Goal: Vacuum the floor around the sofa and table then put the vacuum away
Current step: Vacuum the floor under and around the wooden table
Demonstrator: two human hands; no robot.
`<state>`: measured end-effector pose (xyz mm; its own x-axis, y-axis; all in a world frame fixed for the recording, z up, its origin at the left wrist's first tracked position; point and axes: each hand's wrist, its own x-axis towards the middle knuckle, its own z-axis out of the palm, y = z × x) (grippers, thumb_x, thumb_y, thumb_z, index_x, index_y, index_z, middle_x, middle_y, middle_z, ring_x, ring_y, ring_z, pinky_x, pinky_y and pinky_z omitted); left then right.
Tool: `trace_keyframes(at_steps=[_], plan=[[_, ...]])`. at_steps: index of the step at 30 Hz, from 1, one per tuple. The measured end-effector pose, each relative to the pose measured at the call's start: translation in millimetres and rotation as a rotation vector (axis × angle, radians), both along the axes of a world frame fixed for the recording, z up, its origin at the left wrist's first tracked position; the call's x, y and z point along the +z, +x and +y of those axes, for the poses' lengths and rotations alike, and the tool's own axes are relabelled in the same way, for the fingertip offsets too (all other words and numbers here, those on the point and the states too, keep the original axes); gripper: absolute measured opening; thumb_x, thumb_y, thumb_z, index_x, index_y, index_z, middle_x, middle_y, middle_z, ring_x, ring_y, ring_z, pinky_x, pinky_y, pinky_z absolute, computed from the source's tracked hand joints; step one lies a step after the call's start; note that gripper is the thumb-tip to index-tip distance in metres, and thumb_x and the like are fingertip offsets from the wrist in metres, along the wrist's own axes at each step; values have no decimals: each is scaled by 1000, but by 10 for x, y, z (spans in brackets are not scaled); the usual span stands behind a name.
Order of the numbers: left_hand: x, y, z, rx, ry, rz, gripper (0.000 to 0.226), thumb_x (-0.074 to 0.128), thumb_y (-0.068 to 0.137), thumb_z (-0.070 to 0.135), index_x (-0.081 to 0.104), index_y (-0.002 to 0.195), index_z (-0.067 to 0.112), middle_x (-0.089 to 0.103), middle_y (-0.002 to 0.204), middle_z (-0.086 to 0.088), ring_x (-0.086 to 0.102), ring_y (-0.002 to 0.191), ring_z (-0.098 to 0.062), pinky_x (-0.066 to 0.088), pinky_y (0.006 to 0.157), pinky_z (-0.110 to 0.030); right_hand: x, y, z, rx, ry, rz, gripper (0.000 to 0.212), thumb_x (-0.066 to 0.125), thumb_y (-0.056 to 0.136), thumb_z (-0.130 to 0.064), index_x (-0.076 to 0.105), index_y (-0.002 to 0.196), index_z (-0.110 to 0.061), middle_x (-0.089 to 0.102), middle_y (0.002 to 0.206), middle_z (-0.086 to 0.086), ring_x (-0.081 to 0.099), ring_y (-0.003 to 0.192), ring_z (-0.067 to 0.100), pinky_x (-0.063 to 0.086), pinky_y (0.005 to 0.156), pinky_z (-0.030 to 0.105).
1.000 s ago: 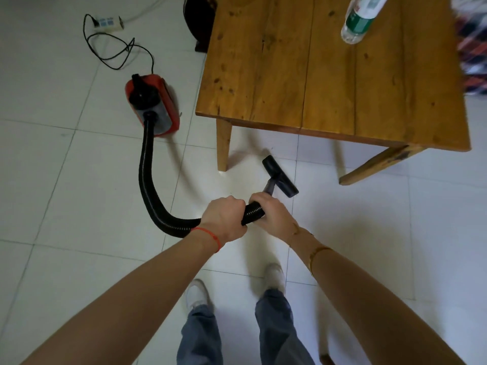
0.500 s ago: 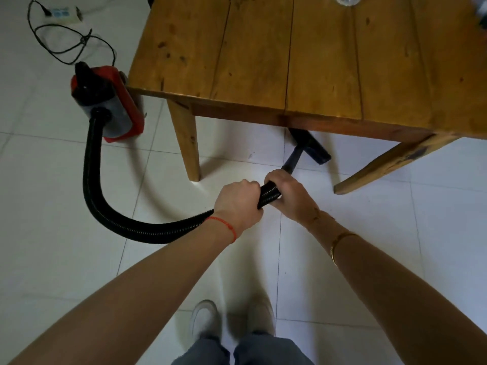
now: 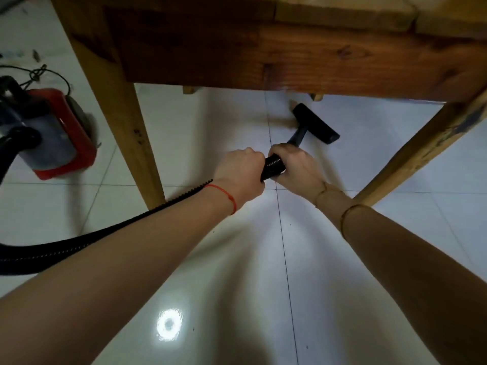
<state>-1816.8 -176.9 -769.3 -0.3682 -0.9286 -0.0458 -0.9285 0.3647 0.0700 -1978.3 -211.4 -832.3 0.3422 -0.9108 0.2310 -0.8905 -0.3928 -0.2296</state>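
We grip the black ribbed hose [image 3: 272, 168] with both hands: our left hand [image 3: 241, 175] and our right hand [image 3: 296, 168] are curled tight around it. The floor nozzle [image 3: 315, 123] rests on the white tiles [image 3: 342, 259] under the wooden table [image 3: 290, 59]. The red vacuum canister [image 3: 52, 138] stands at the left, beside 1 table leg [image 3: 123, 111].

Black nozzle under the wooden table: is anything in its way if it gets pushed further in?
Nothing lies on the white tile floor directly ahead of the black floor nozzle. Two far wooden table legs stand beyond it, one close behind its far end. Both hands, left hand and right hand, grip the black ribbed hose.
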Motion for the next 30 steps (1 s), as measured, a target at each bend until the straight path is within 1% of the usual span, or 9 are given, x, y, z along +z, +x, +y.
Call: trace_keyframes(at_steps=[3, 6, 8, 12, 16, 19, 23, 26, 30], plan=[[-150, 72, -1, -25, -66, -28, 18, 55, 85, 20, 58, 102, 13, 42, 77, -2, 45, 66, -22, 35, 58, -30, -173, 34, -35, 8, -95, -13, 33, 77, 70, -24, 58, 93, -10, 63, 90, 7, 56, 82, 23, 41, 70, 26], [-195, 234, 92, -37, -105, -73, 19, 56, 84, 23, 59, 100, 14, 41, 74, -2, 44, 65, -23, 36, 59, -30, -230, 134, 35, 47, -94, -53, 35, 77, 69, -21, 55, 94, -12, 59, 90, 5, 50, 80, 18, 42, 72, 28], [-188, 374, 175, -35, -121, -90, 20, 57, 84, 24, 59, 101, 14, 43, 75, -2, 43, 66, -24, 36, 60, -30, -200, 245, 116, 89, -76, -43, 32, 73, 72, -18, 52, 95, -12, 58, 90, 4, 48, 79, 17, 40, 69, 28], [-117, 691, 373, -65, -165, -113, 17, 57, 84, 28, 58, 97, 16, 49, 74, -1, 50, 63, -23, 38, 56, -28, -79, 541, 335, 82, -104, 92, 33, 69, 79, -29, 50, 102, -14, 60, 97, 4, 56, 84, 23, 34, 63, 27], [-34, 1041, 535, -52, -197, -167, 9, 56, 85, 29, 51, 89, 23, 48, 64, 4, 49, 54, -15, 31, 42, -24, 44, 872, 508, 81, -174, 250, 36, 63, 85, -36, 49, 108, -13, 62, 97, 5, 61, 82, 26, 35, 59, 30], [13, 1276, 610, -54, -216, -203, 12, 56, 84, 31, 50, 93, 25, 48, 63, 6, 51, 55, -14, 39, 46, -25, 101, 1110, 584, 77, -171, 311, 35, 59, 88, -37, 47, 110, -13, 65, 94, 5, 63, 81, 28, 31, 58, 31], [16, 1453, 629, -50, -227, -220, 15, 56, 85, 32, 52, 98, 26, 51, 65, 7, 53, 55, -11, 47, 48, -25, 153, 1305, 656, 44, -160, 330, 35, 54, 91, -39, 46, 110, -11, 66, 94, 6, 64, 79, 28, 33, 58, 32], [-27, 1431, 605, -70, -238, -227, 16, 56, 86, 33, 51, 99, 25, 50, 65, 7, 52, 55, -12, 43, 46, -24, 129, 1293, 691, -2, -171, 342, 34, 55, 91, -38, 47, 110, -11, 65, 93, 7, 64, 78, 28, 33, 57, 31], [-125, 1202, 544, -115, -252, -210, 13, 53, 87, 30, 52, 98, 23, 44, 63, 6, 49, 55, -16, 31, 42, -24, 52, 1062, 722, -69, -132, 304, 34, 56, 90, -39, 48, 106, -10, 62, 91, 7, 62, 77, 28, 33, 57, 31]])
